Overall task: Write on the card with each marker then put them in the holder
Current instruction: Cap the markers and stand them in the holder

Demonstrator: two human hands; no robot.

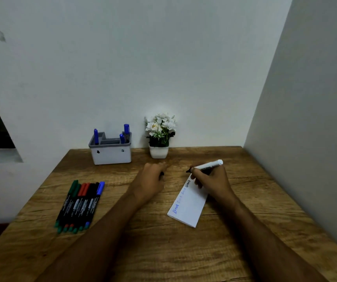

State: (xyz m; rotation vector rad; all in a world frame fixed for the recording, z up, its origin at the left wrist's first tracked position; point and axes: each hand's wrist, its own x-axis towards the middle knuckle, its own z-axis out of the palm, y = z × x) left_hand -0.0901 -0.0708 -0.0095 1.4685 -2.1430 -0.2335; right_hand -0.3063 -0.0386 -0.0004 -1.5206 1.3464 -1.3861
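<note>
Near the middle of the table (pixel 214 251), toward its right edge, our right hand (pixel 210 179) is clamped in a writing grip around a white-barrelled marker (pixel 209 165). Its dark tip sits at the far end of the card (pixel 188 202), on or just off the last word; contact cannot be resolved. Long axis of the marker runs low and slanted: tip toward the left, butt end up and toward the right edge. We judge this slant to be the ordinary writing angle, keeping the tip visible ahead of the fingers.

Our left hand (pixel 150 179) rests on the table just left of the card, fingers curled round a small dark object, probably the marker's cap (pixel 162 174); too little shows to be sure. Holding it close would allow quick recapping.

Card lies with its long axis from the near edge slanting away and rightward, matching the forearm's line. Four short words run along its left side: three blue, the farthest one black.

Holder (pixel 110 152) stands at the back edge, left of centre, with three blue markers (pixel 96 136) upright in it, caps up. Beside it, a potted plant (pixel 159 137). Remaining markers (pixel 80 202) lie side by side near the left edge, caps pointing away from us: green, red, black, one blue.

Judgement: black word in hand; recap and deposit come next.
</note>
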